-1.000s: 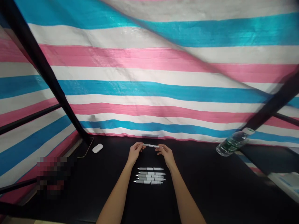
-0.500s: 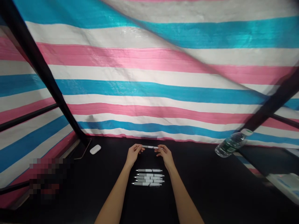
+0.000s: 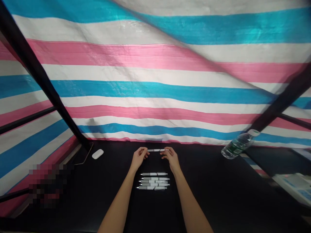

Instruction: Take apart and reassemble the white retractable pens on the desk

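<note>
Both my hands hold one white and grey pen [image 3: 156,150] level above the black table [image 3: 218,187], near its far edge. My left hand [image 3: 139,157] pinches the pen's left end. The fingers of my right hand [image 3: 170,158] are closed on its right end. Closer to me, between my forearms, several more white and grey pens [image 3: 153,181] lie side by side in a neat row on the table.
A small white case [image 3: 97,154] and a thin cable lie at the table's far left. A clear plastic water bottle [image 3: 239,144] leans at the far right by a dark frame bar. Pink, blue and white striped tarpaulin [image 3: 155,90] walls in the back and sides.
My hands keep the same hold on the pen. The view has shifted slightly, so everything sits a little lower left in the picture.
</note>
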### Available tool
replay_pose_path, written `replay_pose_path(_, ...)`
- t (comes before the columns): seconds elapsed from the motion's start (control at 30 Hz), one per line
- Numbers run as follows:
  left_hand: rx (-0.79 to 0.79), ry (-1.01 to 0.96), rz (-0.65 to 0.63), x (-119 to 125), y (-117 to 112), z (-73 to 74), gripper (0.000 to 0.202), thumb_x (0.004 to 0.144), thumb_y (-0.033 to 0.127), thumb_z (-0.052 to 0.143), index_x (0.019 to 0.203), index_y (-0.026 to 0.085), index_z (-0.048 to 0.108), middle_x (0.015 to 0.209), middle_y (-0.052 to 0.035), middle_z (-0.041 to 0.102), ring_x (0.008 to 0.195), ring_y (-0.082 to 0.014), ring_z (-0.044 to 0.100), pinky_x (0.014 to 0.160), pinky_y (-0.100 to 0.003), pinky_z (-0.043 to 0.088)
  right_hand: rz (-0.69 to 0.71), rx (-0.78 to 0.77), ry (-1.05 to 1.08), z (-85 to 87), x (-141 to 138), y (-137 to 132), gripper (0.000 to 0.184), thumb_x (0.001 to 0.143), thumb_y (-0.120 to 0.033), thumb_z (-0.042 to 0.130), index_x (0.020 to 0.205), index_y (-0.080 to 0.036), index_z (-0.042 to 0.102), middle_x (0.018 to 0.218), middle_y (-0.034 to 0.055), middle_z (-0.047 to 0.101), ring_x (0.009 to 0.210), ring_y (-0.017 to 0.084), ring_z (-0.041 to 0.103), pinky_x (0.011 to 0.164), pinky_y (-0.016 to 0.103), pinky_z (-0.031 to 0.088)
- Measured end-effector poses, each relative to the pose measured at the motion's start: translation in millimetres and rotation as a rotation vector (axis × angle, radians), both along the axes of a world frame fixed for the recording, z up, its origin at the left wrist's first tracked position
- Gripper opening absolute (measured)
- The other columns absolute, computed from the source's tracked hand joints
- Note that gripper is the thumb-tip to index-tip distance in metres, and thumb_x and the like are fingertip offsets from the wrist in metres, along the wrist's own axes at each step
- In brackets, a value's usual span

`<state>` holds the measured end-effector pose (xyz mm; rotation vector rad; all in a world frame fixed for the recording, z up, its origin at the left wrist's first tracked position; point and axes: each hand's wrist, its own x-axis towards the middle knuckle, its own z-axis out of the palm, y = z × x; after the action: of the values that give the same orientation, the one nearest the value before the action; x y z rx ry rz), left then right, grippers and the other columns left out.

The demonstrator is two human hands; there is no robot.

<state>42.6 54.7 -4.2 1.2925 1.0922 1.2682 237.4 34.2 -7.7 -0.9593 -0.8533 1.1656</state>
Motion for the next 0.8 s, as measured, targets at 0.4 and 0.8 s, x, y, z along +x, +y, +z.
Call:
replay_pose_path(0.4, 0.025, 0.021, -0.027, -2.0, -2.7, 4.4, 0.035, 0.072, 0.047, 0.067, 0.083, 0.014, 0.065, 0.071, -0.0036, 0.064, 0.06, -0.0122, 0.057, 0.056, -0.024, 0.045, -0.006, -0.01, -0.007, 1.8, 0.0, -0.8, 0.035, 0.068, -0.046, 0.074, 0.086, -0.02, 0.059, 0.074, 0.0029, 0.067, 0.077, 0.024, 0.071, 0.053, 0.028, 0.054)
replay_pose_path(0.8, 0.06, 0.024, -0.032, -1.2, -3.9, 6.9, 0.037, 0.071, 0.047, 0.068, 0.09, 0.015, 0.064, 0.074, -0.0027, 0.062, 0.061, -0.0121, 0.058, 0.054, -0.023, 0.045, -0.008, -0.02, 0.012, 1.7, 0.2, -0.1, 0.037, 0.066, -0.046, 0.075, 0.086, -0.019, 0.059, 0.075, 0.0039, 0.069, 0.076, 0.023, 0.07, 0.054, 0.027, 0.053)
